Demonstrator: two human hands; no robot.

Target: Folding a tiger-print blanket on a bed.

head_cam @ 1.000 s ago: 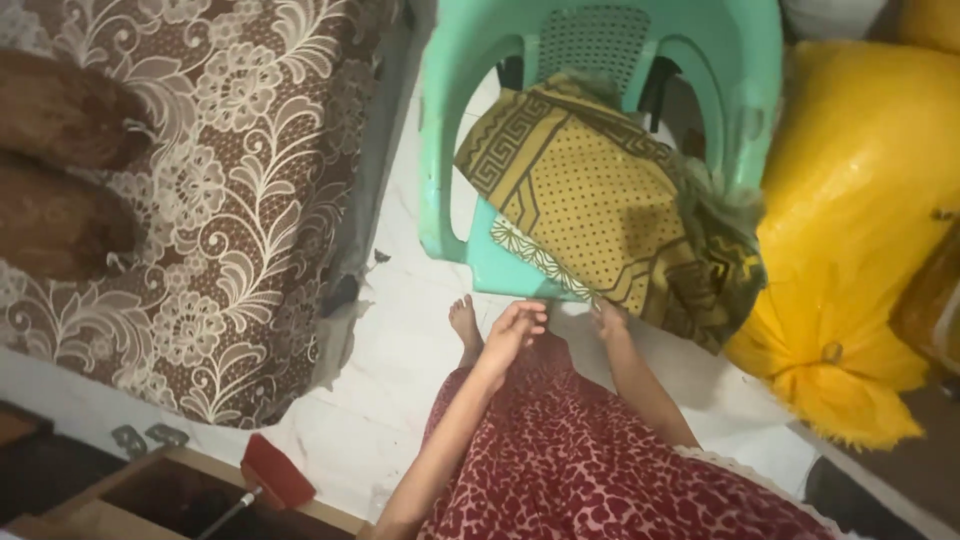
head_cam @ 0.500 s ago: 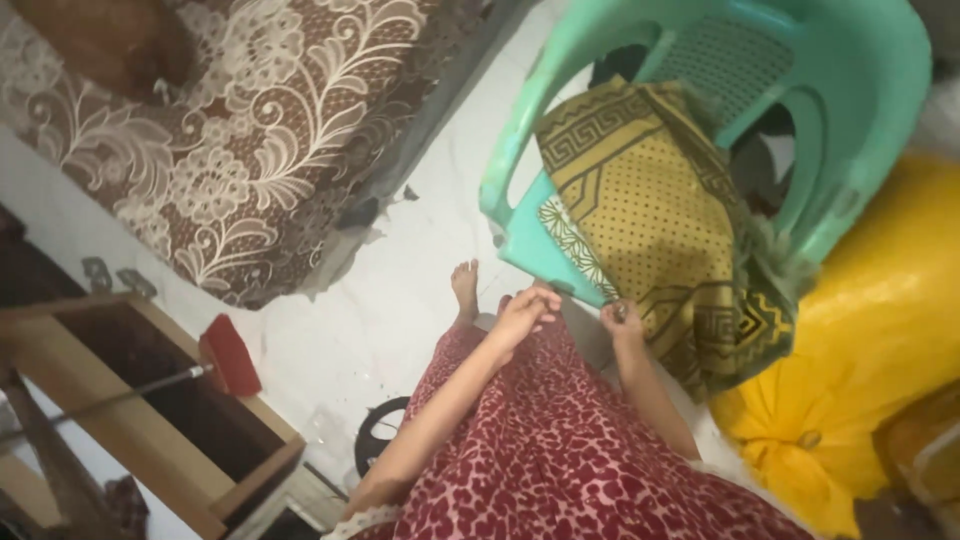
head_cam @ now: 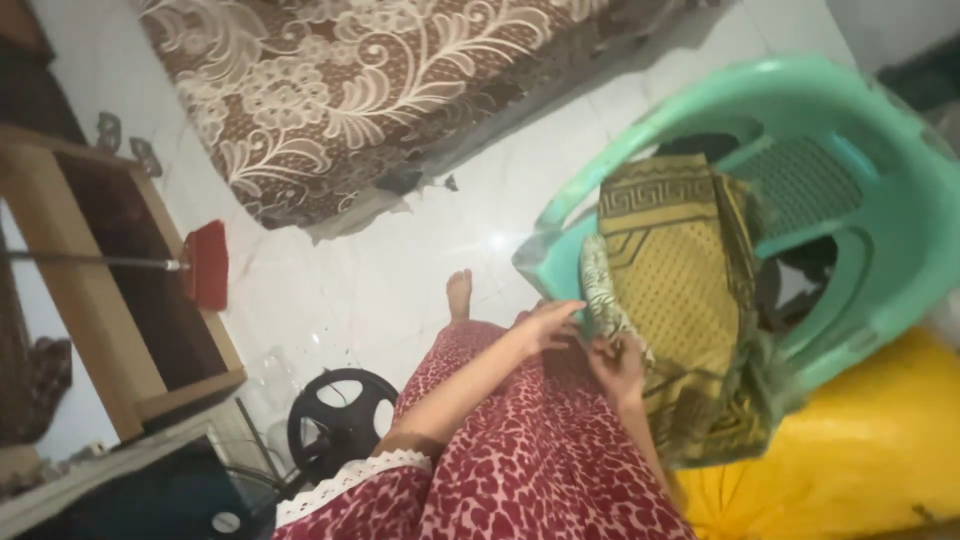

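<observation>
Head view: right hand [head_cam: 618, 366] pinches the lower edge of the yellow patterned cloth [head_cam: 675, 290] draped over the green plastic chair [head_cam: 880, 230]. Left hand [head_cam: 548, 326] hovers just beside it, fingers loosely spread, holding nothing.

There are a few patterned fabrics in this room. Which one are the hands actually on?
The mustard-yellow dotted cloth draped over the green plastic chair. Both hands, left and right, are at its lower edge; the brown floral bedcover lies apart, untouched.

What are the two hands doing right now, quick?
Left hand: open, fingers reaching toward the yellow patterned cloth.
Right hand: closed, gripping the cloth's edge.
</observation>
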